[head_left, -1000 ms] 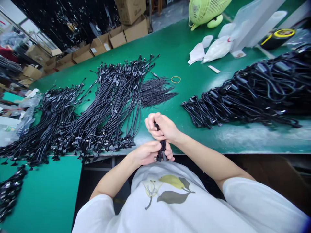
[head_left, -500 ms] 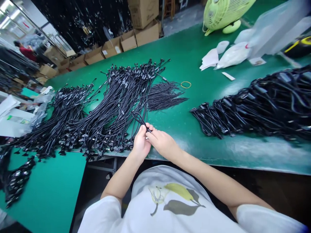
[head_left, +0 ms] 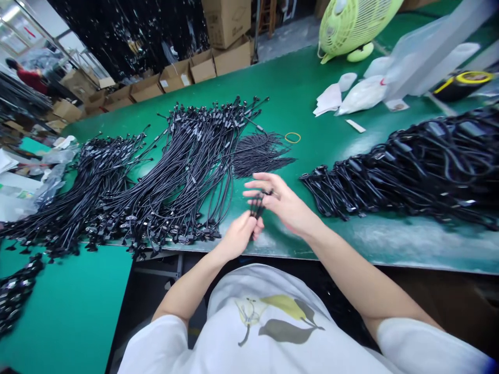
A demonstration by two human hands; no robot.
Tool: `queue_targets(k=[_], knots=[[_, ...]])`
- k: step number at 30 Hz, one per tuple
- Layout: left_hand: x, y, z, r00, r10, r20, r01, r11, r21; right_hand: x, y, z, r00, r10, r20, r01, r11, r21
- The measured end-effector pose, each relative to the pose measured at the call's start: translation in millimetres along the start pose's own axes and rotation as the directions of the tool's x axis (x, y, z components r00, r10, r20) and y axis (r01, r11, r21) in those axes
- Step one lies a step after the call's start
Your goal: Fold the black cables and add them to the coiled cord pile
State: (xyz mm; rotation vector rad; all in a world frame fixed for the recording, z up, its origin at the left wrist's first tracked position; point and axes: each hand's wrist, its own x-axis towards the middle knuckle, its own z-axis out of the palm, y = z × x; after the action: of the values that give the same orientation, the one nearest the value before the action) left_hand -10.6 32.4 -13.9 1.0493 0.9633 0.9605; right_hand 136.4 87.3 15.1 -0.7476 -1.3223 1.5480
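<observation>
Close in front of the white T-shirt with a leaf print (head_left: pixel 218 332), near the front edge of the glossy green table (head_left: pixel 304 98), a small bundle of thin black cable (head_left: pixel 256 208) stands between the person's bare hands. The left hand (head_left: pixel 241 234) is closed around its lower part, thumb laid against it. The right hand (head_left: pixel 278 197) is partly open at the bundle's upper end, fingers spread and pointing left, the thumb by the strands; blur hides whether it grips or only touches them.

Just beyond the hands lies a flat pile of short, thin black strips (head_left: pixel 257 156), with a thin yellow ring (head_left: pixel 292 143) just beside it. To the left spreads a wide heap of long black cables with grey blocks and metal-tipped plugs (head_left: pixel 187 166), and past it a second, similar heap of black cables (head_left: pixel 97 166). On the right lies a long row of folded black cable bundles (head_left: pixel 409 171). Farther back stand a lime-green fan (head_left: pixel 351 36) and, beyond the table's far edge, open brown cardboard boxes (head_left: pixel 175 78).
</observation>
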Motion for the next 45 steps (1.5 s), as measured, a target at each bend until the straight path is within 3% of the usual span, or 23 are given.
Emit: queue_targets(k=[2, 5, 8, 13, 15, 19, 22, 24, 26, 29, 31, 34, 38, 42, 45], knots=[[-4.6, -0.5, 7.9, 0.98, -0.105, 0.17, 0.124, 0.987, -0.106, 5.5, -3.9, 4.0, 0.995, 0.074, 0.069, -0.09, 0.957, 0.275], [-9.2, 0.4, 15.3, 0.942, -0.21, 0.263, 0.295, 0.893, -0.341, 8.3, -3.8, 12.8, 0.989, 0.128, 0.077, -0.149, 0.861, 0.486], [-8.2, 2.2, 11.6, 0.923, -0.274, 0.269, 0.369, 0.824, -0.429, 8.6, -0.7, 15.4, 0.982, 0.161, 0.095, -0.187, 0.836, 0.516], [1.0, 2.9, 0.7, 0.852, -0.346, 0.394, 0.492, 0.786, -0.374, 9.3, 6.3, 10.7, 0.962, 0.214, 0.168, -0.269, 0.837, 0.477], [4.2, 1.1, 2.6, 0.864, -0.347, 0.364, 0.478, 0.792, -0.38, 10.1, 10.5, 10.4, 0.964, 0.225, 0.143, -0.267, 0.842, 0.47], [7.0, -5.4, 9.2, 0.93, -0.319, 0.182, 0.362, 0.877, -0.315, 13.2, 23.4, 5.9, 0.972, 0.228, 0.056, -0.231, 0.881, 0.413], [7.1, -10.1, 4.5, 0.95, -0.304, 0.075, 0.312, 0.917, -0.248, 16.5, 30.9, -10.2, 0.988, 0.145, 0.049, -0.15, 0.98, 0.129], [7.6, -12.9, -3.9, 0.957, -0.289, 0.027, 0.289, 0.938, -0.192, 16.7, 29.0, -23.8, 0.992, 0.015, 0.128, 0.009, 0.983, -0.184], [8.6, -15.2, -13.7, 0.963, -0.27, 0.018, 0.271, 0.957, -0.106, 13.4, 20.4, -33.2, 0.947, -0.123, 0.297, 0.259, 0.837, -0.481], [11.0, -16.0, -27.0, 0.963, -0.265, 0.059, 0.262, 0.964, 0.052, 2.5, 2.8, -34.4, 0.803, -0.195, 0.563, 0.59, 0.386, -0.709], [12.6, -13.9, -34.0, 0.965, -0.257, 0.053, 0.244, 0.953, 0.182, -5.2, -2.6, -30.1, 0.734, -0.169, 0.658, 0.678, 0.119, -0.726], [14.4, -9.7, -40.7, 0.971, -0.236, 0.044, 0.202, 0.901, 0.384, -9.9, 8.2, -25.4, 0.69, -0.116, 0.714, 0.705, -0.118, -0.7], [14.3, -10.1, -43.7, 0.961, -0.261, 0.087, 0.177, 0.831, 0.528, -4.5, 37.1, -28.7, 0.675, -0.013, 0.738, 0.713, -0.245, -0.657], [9.5, -14.1, -42.5, 0.955, -0.271, 0.116, 0.153, 0.791, 0.593, 0.3, 49.6, -34.0, 0.642, 0.058, 0.765, 0.753, -0.237, -0.614], [4.7, -16.4, -39.6, 0.98, -0.169, 0.102, 0.053, 0.726, 0.686, 0.7, 53.4, -32.1, 0.6, 0.08, 0.796, 0.792, -0.199, -0.577]])
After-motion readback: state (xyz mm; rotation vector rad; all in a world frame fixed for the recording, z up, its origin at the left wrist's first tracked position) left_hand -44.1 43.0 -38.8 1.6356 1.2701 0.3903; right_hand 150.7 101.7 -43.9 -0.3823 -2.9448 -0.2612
